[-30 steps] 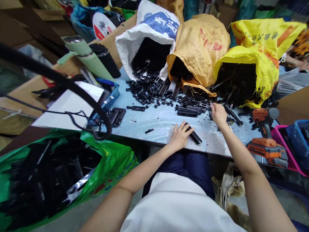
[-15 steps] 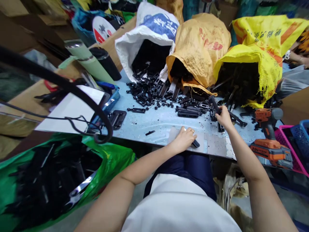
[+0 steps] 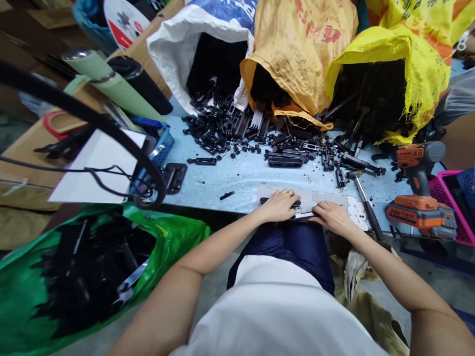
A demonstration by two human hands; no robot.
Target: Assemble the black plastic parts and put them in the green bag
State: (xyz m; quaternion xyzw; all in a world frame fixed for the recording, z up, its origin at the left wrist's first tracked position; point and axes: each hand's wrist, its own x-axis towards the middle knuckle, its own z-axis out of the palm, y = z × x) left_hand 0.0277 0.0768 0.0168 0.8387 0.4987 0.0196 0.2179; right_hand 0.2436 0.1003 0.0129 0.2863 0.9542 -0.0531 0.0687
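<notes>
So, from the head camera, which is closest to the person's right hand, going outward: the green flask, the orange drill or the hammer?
1. Hammer, lying just to the right of the right hand on the table.
2. Orange drill, farther right, near the front edge.
3. Green flask, far off at the back left.

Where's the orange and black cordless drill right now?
In the head view the orange cordless drill stands at the right end of the light blue table, between the black-handled hammer and the pink plastic basket.
</notes>
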